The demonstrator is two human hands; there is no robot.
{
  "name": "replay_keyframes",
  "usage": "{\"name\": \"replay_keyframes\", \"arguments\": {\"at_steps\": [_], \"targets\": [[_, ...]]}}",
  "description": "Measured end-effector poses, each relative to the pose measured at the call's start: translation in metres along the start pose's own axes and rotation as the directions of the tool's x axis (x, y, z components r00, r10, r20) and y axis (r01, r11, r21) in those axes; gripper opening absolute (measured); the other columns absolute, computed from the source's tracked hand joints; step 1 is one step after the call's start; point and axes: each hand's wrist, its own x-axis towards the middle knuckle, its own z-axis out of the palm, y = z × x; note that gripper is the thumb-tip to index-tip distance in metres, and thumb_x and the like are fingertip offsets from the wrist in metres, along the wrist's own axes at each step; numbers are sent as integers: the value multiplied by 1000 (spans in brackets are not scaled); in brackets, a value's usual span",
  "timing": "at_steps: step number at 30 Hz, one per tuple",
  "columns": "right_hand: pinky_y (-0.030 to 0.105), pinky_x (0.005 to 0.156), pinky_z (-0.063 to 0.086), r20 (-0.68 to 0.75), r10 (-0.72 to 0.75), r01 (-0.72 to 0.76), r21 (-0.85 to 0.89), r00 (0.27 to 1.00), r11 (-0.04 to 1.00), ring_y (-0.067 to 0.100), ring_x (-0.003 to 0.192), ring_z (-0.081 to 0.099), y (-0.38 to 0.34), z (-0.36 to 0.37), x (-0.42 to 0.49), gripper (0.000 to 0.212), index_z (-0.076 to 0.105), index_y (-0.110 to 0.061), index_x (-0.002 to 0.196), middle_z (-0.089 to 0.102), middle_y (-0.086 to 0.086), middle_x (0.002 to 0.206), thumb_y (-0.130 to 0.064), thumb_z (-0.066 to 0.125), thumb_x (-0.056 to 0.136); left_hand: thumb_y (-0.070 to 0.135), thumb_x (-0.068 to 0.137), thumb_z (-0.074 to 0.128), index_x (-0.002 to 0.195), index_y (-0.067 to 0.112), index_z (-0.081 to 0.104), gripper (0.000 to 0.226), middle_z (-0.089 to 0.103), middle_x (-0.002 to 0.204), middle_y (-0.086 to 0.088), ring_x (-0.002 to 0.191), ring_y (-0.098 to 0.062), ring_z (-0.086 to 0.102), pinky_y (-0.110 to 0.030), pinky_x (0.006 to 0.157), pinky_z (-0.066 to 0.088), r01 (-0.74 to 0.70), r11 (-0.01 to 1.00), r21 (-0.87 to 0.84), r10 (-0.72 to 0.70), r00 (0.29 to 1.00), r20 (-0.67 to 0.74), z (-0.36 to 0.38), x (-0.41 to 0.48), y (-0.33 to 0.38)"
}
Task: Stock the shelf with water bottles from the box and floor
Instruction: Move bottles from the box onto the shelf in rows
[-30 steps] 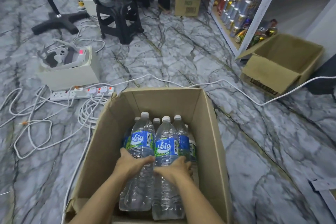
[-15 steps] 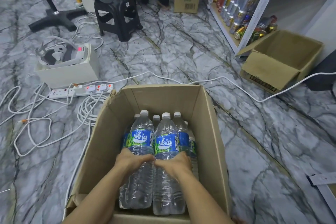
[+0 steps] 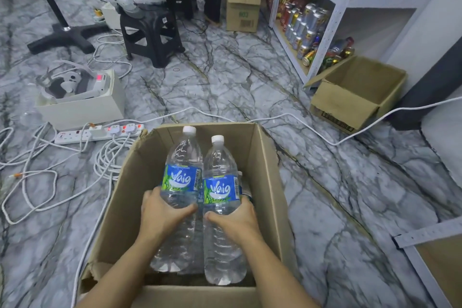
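An open cardboard box [image 3: 266, 182] stands on the floor right below me. My left hand [image 3: 162, 215] grips a clear water bottle [image 3: 183, 157] with a blue label and white cap around its middle. My right hand [image 3: 232, 220] grips a second, matching water bottle [image 3: 220, 160] beside it. Both bottles are raised, their caps near the box's far rim. More bottles [image 3: 243, 189] show only as slivers behind the right one, low in the box. The white metal shelf [image 3: 332, 22] stands at the upper right, with cans on its lowest level.
An open brown box [image 3: 350, 105] lies on its side by the shelf foot. A white cable [image 3: 287, 117] crosses the floor behind my box. A power strip [image 3: 97, 131], coiled cords, a white case, a black stool [image 3: 152, 35] and another carton [image 3: 243, 5] occupy the left and back.
Both hands have lifted their two bottles up out of the group in the box; the caps now reach the far rim. The view has tilted up slightly.
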Motion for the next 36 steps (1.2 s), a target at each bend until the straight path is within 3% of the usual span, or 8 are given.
{"name": "replay_keyframes", "arguments": {"at_steps": [3, 7, 11, 15, 20, 23, 29, 36], "targets": [[33, 97, 53, -20, -88, 89, 69, 996, 994, 13, 112, 61, -19, -21, -11, 101, 50, -25, 128, 62, -5, 126, -58, 84, 39, 47, 45, 91, 94, 20, 63, 62, 56, 90, 2, 101, -19, 55, -38, 88, 49, -105, 993, -58, 100, 992, -73, -14, -6, 24], [5, 72, 45, -102, -270, 283, 145, 957, 948, 0, 93, 63, -49, -60, -36, 68, 57, -27, 114, 67, -9, 112, -40, 92, 58, 72, 35, 77, 105, 21, 62, 88, 58, 106, 0, 106, -17, 56, -44, 94, 49, -192, 965, -180, 168, 976, -140, -31, -19, 63], [24, 81, 56, -233, -423, 469, 205, 876, 859, 0, 94, 68, -73, -104, -70, 57, 60, -34, 103, 73, -13, 102, -32, 94, 57, 69, 36, 78, 113, 19, 58, 94, 60, 113, -3, 110, -21, 57, -45, 98, 47, -340, 911, -234, 294, 932, -210, -50, -37, 117], [29, 84, 58, -423, -457, 579, 223, 782, 785, 5, 97, 70, -83, -161, -109, 69, 59, -28, 109, 72, -9, 107, -41, 93, 51, 66, 41, 81, 109, 28, 53, 83, 62, 110, 0, 105, -19, 59, -43, 94, 49, -499, 816, -291, 464, 866, -185, -57, -65, 186], [19, 84, 55, -655, -417, 666, 181, 631, 723, 3, 97, 71, -56, -260, -176, 66, 61, -17, 118, 75, -7, 107, -15, 94, 61, 37, 50, 93, 106, 25, 48, 73, 58, 90, 22, 82, 9, 56, 2, 69, 37, -658, 634, -407, 677, 726, -118, -31, -130, 286], [7, 69, 50, -776, -370, 680, 101, 511, 726, -4, 83, 71, -27, -321, -224, 60, 63, -16, 112, 76, -11, 94, -12, 93, 60, 36, 51, 92, 108, 26, 49, 72, 54, 91, 29, 78, 11, 52, -3, 68, 37, -705, 503, -500, 787, 613, -74, -2, -184, 343], [26, 80, 59, -942, -188, 623, 26, 276, 782, 9, 91, 74, 54, -421, -327, 68, 64, -15, 112, 77, -3, 100, -22, 93, 51, 22, 49, 96, 108, 25, 49, 76, 61, 89, 24, 76, 17, 58, -2, 66, 44, -597, 305, -743, 921, 384, 70, 61, -318, 428], [24, 81, 55, -999, -28, 449, -12, 28, 893, 0, 90, 71, 154, -493, -453, 64, 64, -26, 105, 76, -17, 94, -28, 97, 50, 37, 46, 93, 116, 24, 54, 81, 67, 102, 14, 96, -6, 63, -26, 83, 49, -443, 249, -861, 966, 177, 189, 133, -482, 469]]}}
